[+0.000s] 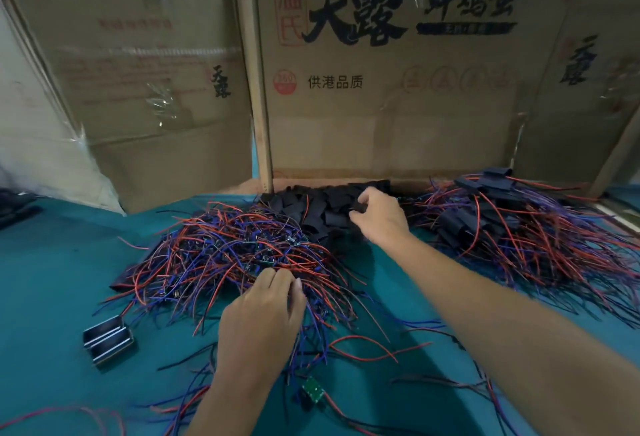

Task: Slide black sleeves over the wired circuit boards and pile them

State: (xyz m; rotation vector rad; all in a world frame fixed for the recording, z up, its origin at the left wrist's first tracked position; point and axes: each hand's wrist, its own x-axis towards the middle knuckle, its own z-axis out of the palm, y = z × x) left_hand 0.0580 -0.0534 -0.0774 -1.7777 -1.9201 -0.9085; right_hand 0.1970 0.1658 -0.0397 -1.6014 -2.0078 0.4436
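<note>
Right hand (379, 217) is pinching a sleeve (358, 207) off the black sleeve heap (318, 214). Left hand (263, 318) has curled fingers (277, 278) dug into the wired boards (225, 248), gripping wires I think.

Teal table covering (52, 279). Red and blue-violet wire tangle (225, 245) beyond the left hand (259, 318). Matte black flat sleeves (318, 210) beside the right hand (377, 217). Green square circuit board (312, 390) beside the left wrist. Brown cardboard boxes (398, 106) behind, printed in black and red.
</note>
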